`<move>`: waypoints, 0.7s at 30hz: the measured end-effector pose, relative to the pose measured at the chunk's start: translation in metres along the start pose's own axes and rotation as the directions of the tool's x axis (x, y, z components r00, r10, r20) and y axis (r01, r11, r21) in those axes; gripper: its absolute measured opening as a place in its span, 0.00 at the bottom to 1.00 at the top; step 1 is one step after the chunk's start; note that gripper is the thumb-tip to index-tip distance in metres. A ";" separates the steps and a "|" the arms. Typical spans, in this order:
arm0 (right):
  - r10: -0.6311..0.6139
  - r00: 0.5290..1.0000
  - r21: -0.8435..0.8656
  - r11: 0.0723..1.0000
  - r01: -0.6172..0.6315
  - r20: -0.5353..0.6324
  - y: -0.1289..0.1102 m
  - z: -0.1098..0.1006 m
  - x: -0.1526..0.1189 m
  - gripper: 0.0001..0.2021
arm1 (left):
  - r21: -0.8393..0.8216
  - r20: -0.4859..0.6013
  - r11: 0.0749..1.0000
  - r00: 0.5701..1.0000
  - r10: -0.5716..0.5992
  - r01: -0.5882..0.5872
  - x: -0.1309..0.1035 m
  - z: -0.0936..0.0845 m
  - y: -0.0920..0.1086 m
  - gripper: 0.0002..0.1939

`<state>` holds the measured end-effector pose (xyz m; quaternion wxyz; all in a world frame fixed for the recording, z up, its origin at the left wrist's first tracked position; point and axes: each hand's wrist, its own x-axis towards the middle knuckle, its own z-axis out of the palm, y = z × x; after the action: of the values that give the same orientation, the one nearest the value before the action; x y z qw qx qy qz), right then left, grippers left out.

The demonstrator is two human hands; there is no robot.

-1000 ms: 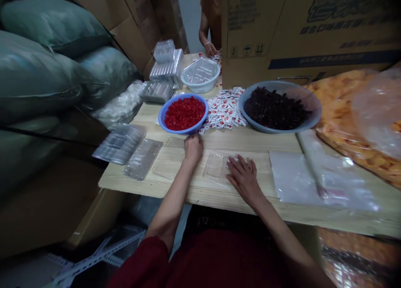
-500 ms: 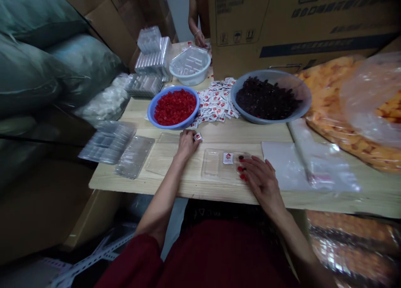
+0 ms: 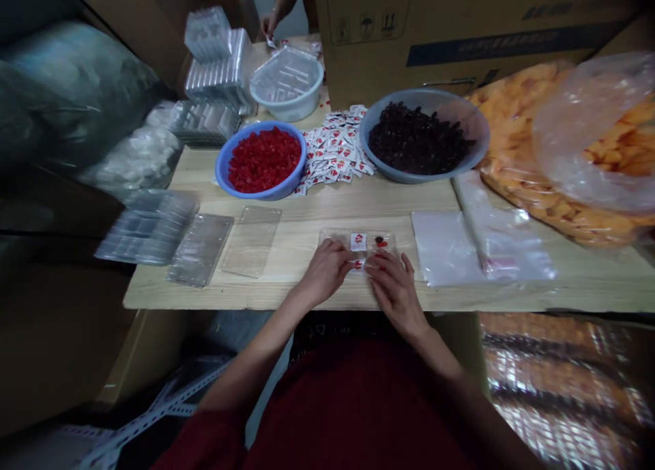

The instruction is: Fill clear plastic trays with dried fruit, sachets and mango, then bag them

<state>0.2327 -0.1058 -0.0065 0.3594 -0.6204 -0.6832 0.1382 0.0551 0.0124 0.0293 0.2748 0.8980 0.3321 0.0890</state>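
A worker's left hand pinches a sachet at a clear tray on the tabletop, two o'clock from that hand, long axis nine-to-three; the right hand, equally near, curls over the three-o'clock end, its grip hidden.

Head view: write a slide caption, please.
Left hand and right hand at a clear tray, a blue bowl of red pieces beyond.

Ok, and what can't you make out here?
Head view: the clear tray, near part covered by the left hand and right hand.
Head view: the piled sachets, print too small to read.
Head view: the co-worker, upper body cut off by the top edge.
Head view: the bag of orange pieces, cut off by the right edge.
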 end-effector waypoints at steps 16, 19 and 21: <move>-0.008 0.976 -0.164 0.986 -0.029 -0.216 0.039 -0.057 0.014 0.13 | -0.181 -0.377 0.983 0.923 -0.077 0.007 -0.010 0.002 0.011 0.09; 0.046 0.794 -0.204 0.956 -0.211 -0.606 0.094 -0.142 0.038 0.13 | -0.215 -0.471 0.975 0.870 -0.146 0.047 -0.016 -0.012 0.008 0.08; 0.070 0.660 -0.217 0.914 -0.343 -0.748 0.136 -0.204 0.058 0.14 | -0.207 -0.519 0.972 0.830 -0.206 0.112 -0.020 -0.020 0.006 0.09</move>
<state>0.4714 -0.0769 0.0697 0.4690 -0.7506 -0.4213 -0.1979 0.0361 0.0045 0.0493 0.2520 0.7798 0.4607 0.3408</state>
